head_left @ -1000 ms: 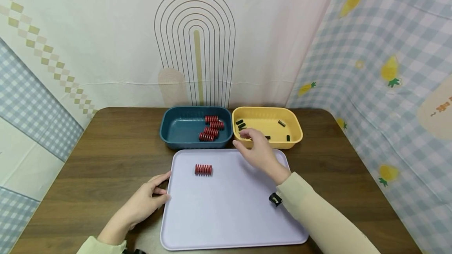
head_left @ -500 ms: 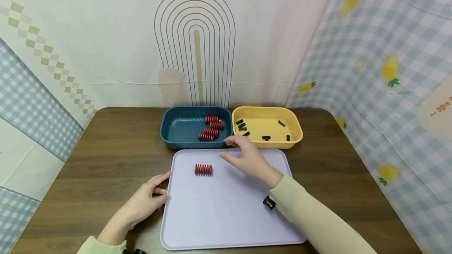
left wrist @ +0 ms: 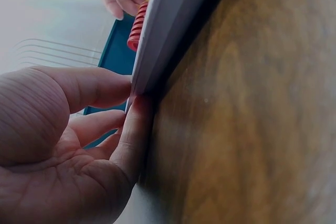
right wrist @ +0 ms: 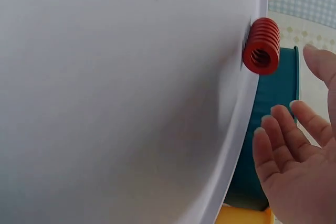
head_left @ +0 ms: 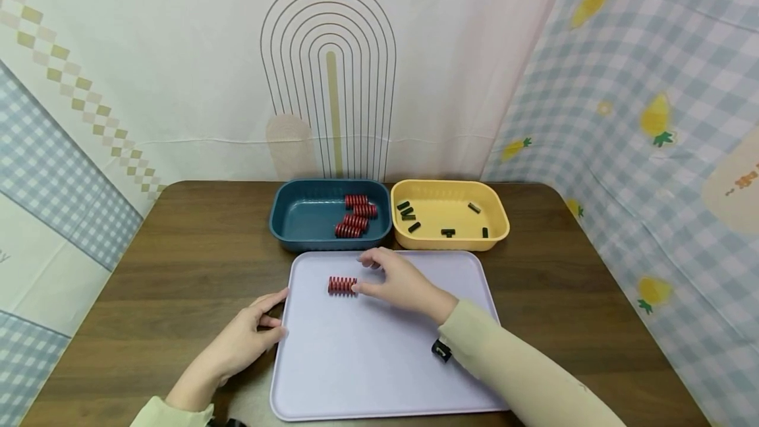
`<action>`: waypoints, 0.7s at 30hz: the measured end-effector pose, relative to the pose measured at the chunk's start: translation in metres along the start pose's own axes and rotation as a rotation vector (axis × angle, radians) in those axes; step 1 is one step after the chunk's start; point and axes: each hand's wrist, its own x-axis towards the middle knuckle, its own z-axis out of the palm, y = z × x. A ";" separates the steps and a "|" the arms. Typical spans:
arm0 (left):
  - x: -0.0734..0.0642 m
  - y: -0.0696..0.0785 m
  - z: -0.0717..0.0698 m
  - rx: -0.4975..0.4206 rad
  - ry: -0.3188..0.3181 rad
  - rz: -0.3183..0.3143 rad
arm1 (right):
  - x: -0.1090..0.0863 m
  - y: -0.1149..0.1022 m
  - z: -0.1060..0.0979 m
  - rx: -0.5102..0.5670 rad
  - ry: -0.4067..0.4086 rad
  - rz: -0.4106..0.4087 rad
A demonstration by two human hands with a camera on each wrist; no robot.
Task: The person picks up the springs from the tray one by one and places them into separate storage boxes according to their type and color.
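A red coil spring [head_left: 342, 286] lies on its side on the pale lilac tray [head_left: 379, 354], toward the far left; both wrist views show it too. My right hand [head_left: 403, 285] is over the tray just right of this spring. Its fingers are spread and hold nothing, and the thumb tip overlaps the spring's right end in the head view. In the right wrist view the right hand [right wrist: 299, 156] appears apart from the spring [right wrist: 261, 45]. My left hand [head_left: 243, 341] holds the tray's left edge, thumb and fingers at the rim [left wrist: 157, 40] in the left wrist view.
Behind the tray, a dark teal bin [head_left: 302, 216] contains several red springs [head_left: 356, 216]. Beside it on the right, a yellow bin [head_left: 498, 232] has several small dark springs [head_left: 407, 211] scattered inside. All stand on a brown wooden table [head_left: 184, 242] against a cloth backdrop [head_left: 207, 71].
From above the yellow bin my right hand has come left and nearer, down over the tray to the red spring. The left hand stays at the tray's edge.
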 end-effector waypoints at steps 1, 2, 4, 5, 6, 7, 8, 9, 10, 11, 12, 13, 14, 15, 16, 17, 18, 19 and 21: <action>0.000 0.000 0.000 -0.001 0.000 0.000 | 0.001 -0.001 0.002 -0.011 -0.014 -0.002; 0.000 0.000 0.000 -0.001 0.000 -0.003 | 0.002 -0.001 0.003 -0.028 -0.029 -0.003; 0.000 -0.001 0.000 -0.002 0.002 -0.002 | 0.003 -0.002 0.006 -0.059 -0.054 -0.005; 0.000 -0.001 0.000 -0.001 0.002 0.000 | 0.004 -0.003 0.008 -0.067 -0.066 -0.004; 0.000 -0.001 0.000 -0.001 0.001 0.005 | 0.004 -0.003 0.009 -0.073 -0.076 -0.003; 0.000 -0.001 0.000 -0.002 0.002 0.007 | 0.005 -0.004 0.010 -0.077 -0.084 0.001; 0.001 -0.001 0.000 -0.003 0.003 0.008 | 0.005 -0.004 0.011 -0.078 -0.093 0.007; 0.001 -0.001 0.000 -0.005 0.004 0.010 | 0.005 -0.004 0.011 -0.075 -0.099 0.014; 0.001 -0.001 0.000 -0.005 0.004 0.010 | 0.006 -0.005 0.012 -0.068 -0.105 0.022; 0.001 -0.001 0.000 -0.006 0.004 0.011 | 0.006 -0.005 0.012 -0.063 -0.107 0.025; 0.001 -0.001 0.000 -0.010 0.005 0.011 | 0.006 -0.005 0.013 -0.061 -0.108 0.025; 0.001 -0.001 0.000 -0.011 0.006 0.012 | 0.007 -0.004 0.013 -0.064 -0.108 0.024; 0.002 -0.001 0.000 -0.010 0.007 0.014 | 0.008 -0.004 0.014 -0.066 -0.109 0.022; 0.002 -0.001 0.000 -0.008 0.006 0.016 | 0.008 -0.004 0.014 -0.067 -0.111 0.018; 0.002 -0.001 0.000 -0.006 0.006 0.018 | 0.009 -0.003 0.015 -0.070 -0.113 0.012; 0.002 -0.001 -0.001 -0.002 0.005 0.020 | 0.010 -0.003 0.015 -0.072 -0.115 0.008; 0.002 0.000 -0.001 0.004 0.006 0.020 | 0.011 -0.003 0.015 -0.074 -0.118 0.004; 0.003 0.000 -0.001 0.010 0.007 0.021 | 0.012 -0.003 0.015 -0.075 -0.120 0.002; 0.003 0.000 -0.002 0.017 0.012 0.018 | 0.013 -0.003 0.016 -0.073 -0.126 -0.001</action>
